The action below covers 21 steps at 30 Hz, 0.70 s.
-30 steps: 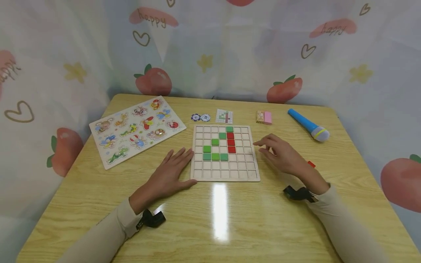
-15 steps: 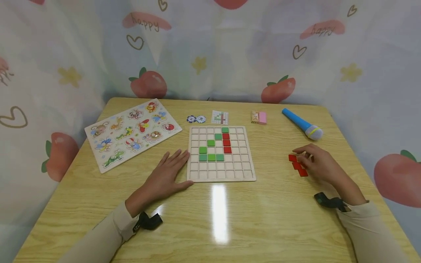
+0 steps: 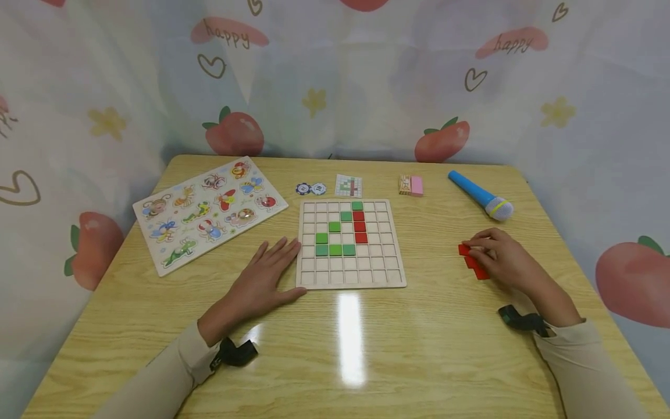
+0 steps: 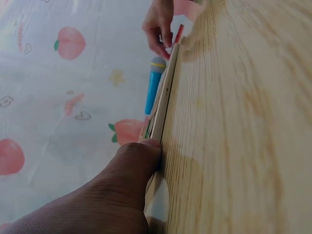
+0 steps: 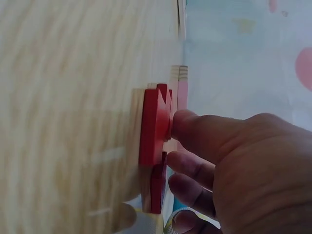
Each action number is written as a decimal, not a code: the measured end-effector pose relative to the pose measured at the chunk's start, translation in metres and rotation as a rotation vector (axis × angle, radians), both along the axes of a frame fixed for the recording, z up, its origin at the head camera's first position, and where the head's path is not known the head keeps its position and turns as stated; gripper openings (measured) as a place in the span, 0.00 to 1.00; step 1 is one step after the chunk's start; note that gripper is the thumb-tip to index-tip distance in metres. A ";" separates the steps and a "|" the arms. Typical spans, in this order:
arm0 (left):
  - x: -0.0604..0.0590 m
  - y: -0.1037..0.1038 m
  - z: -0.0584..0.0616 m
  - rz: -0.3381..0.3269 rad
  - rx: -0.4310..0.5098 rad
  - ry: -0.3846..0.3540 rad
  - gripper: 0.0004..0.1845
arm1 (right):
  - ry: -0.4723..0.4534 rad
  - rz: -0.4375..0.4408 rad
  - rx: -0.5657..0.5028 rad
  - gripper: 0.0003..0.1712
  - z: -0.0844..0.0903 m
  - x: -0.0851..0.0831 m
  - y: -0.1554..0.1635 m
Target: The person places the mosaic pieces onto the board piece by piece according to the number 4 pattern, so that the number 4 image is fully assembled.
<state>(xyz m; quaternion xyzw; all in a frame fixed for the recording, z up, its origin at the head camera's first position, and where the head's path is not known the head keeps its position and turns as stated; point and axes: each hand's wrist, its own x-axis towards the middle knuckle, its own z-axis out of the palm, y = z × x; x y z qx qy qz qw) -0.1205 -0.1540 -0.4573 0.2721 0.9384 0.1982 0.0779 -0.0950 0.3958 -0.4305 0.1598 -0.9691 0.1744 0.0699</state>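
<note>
A wooden grid board [image 3: 352, 278] lies mid-table, with green square tiles [image 3: 335, 250] and a column of red ones [image 3: 360, 227] set in its cells. My left hand [image 3: 259, 282] lies flat with spread fingers along the board's left edge, thumb at its near-left corner. Right of the board, my right hand [image 3: 505, 262] pinches a red square tile [image 3: 463, 249] between thumb and index finger. More loose red tiles [image 5: 152, 126] lie close together beneath these fingers. In the right wrist view the thumb [image 5: 187, 124] touches the rear tile, and the other fingers are bent.
An insect puzzle board [image 3: 209, 215] lies at the left. Along the back are two poker chips [image 3: 311, 189], a small pattern card [image 3: 348, 185], a pink-and-patterned block [image 3: 410, 185] and a blue toy microphone [image 3: 478, 195]. A printed curtain [image 3: 366, 81] hangs behind the table.
My right hand has moved right from beside the board to the loose red tiles, and its fingertips have closed on one. The left hand stays at the board's edge.
</note>
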 end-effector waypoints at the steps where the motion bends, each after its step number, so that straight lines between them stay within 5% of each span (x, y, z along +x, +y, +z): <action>1: 0.000 0.000 0.000 0.001 0.002 -0.001 0.54 | -0.011 -0.004 -0.001 0.17 0.000 -0.001 -0.001; 21: 0.000 0.000 0.000 -0.001 0.010 0.005 0.55 | -0.129 -0.078 -0.038 0.14 0.002 -0.004 -0.014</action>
